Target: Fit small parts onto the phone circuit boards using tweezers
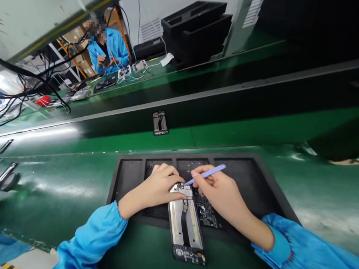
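Blue-sleeved left hand [159,185] curls over, gripping the phone frame [186,226]; right hand [218,192] pinches a lilac pick [208,173], tip down.

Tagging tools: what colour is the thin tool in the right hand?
Light purple. Head view shows the tool best, in the right hand, tip at the phone.

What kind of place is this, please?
Probably a phone assembly line: a green conveyor belt, an opened phone under the left hand on a black tray, a purple tool in the right hand.
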`<control>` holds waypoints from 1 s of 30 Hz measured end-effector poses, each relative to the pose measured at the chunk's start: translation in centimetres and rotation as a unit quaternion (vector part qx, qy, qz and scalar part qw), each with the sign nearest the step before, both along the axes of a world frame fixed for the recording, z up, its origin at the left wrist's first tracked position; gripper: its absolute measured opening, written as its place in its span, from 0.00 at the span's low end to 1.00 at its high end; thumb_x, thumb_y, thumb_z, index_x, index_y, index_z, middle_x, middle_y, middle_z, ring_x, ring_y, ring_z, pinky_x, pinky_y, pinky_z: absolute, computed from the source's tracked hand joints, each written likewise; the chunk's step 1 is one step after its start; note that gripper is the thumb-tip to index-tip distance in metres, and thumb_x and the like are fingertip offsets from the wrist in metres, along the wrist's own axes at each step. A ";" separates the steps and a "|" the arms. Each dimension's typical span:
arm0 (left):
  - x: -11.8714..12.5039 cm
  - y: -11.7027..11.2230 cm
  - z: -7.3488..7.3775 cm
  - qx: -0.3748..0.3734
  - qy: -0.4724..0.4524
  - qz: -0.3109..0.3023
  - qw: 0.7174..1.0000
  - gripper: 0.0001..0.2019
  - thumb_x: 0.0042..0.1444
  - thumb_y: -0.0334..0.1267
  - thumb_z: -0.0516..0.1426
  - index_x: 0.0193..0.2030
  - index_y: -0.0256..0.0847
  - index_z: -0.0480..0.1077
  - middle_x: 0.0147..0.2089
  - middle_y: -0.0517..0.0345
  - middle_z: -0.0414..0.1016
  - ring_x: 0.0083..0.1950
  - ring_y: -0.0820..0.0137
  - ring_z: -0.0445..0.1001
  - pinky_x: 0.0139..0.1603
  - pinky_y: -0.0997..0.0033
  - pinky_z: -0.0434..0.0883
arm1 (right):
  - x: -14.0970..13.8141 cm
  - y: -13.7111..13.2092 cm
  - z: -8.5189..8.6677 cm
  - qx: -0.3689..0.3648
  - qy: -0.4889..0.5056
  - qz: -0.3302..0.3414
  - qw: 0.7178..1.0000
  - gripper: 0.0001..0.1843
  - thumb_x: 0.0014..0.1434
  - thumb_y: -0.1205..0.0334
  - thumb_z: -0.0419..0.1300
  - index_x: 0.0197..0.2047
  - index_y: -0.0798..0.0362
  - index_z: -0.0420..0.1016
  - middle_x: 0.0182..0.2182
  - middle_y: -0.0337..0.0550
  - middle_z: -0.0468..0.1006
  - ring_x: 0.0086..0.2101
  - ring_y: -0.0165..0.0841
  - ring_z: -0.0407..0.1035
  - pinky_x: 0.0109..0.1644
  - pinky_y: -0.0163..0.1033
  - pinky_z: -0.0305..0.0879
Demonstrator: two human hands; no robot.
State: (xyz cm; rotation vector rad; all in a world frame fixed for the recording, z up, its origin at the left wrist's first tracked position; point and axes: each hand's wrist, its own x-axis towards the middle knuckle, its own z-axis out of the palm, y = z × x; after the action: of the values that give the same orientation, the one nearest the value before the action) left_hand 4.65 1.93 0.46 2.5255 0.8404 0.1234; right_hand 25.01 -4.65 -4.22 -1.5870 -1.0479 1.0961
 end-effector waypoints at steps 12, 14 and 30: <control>0.3 1.5 -2.1 -0.038 -0.051 -0.042 0.997 0.15 0.63 0.49 0.66 0.47 0.41 0.77 0.46 0.55 0.75 0.50 0.64 0.71 0.55 0.65 0.62 | 0.1 0.3 1.1 -0.068 0.026 -0.018 0.997 0.27 0.52 0.34 0.66 0.36 0.53 0.78 0.21 0.45 0.79 0.20 0.35 0.72 0.25 0.38 0.71; 0.3 1.5 -2.4 -0.035 -0.058 -0.044 0.997 0.14 0.64 0.49 0.65 0.47 0.40 0.77 0.46 0.53 0.76 0.51 0.63 0.71 0.55 0.65 0.62 | 0.0 0.3 1.3 -0.066 0.042 -0.023 0.997 0.28 0.50 0.34 0.68 0.35 0.53 0.78 0.22 0.45 0.79 0.20 0.36 0.73 0.24 0.38 0.72; 0.9 1.6 -3.2 -0.027 -0.133 -0.022 0.990 0.08 0.72 0.38 0.58 0.43 0.39 0.77 0.40 0.58 0.75 0.44 0.67 0.70 0.50 0.65 0.65 | 7.8 2.6 1.2 0.134 -0.189 0.186 0.955 0.15 0.67 0.46 0.62 0.39 0.48 0.82 0.37 0.44 0.82 0.32 0.34 0.75 0.34 0.38 0.71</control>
State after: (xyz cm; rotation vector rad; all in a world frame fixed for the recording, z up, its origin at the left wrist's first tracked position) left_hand 5.51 3.49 -2.72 2.4048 0.6723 0.4079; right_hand 32.85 -2.06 -2.97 -1.4408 -1.7303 0.8526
